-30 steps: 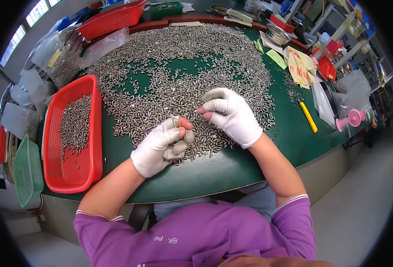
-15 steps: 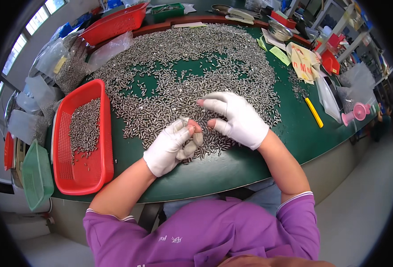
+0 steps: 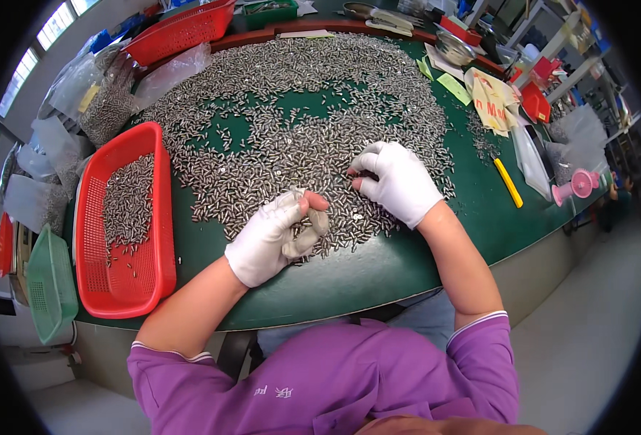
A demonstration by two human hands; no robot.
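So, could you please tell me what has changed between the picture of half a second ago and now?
The right hand moved rightward, away from the left hand, and its thumb came closer to its fingers. Whether any of the metal parts was taken or let go, I cannot tell. The left hand, red basket and yellow-handled tool stayed about where they were.

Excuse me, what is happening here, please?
A person in white gloves is working at a green table with many small metal parts spread on it. The left hand is curled over the near edge of the spread; the right hand, fingers bent, is farther right. Whether either holds a part is too small to tell. A red basket on the left contains more.
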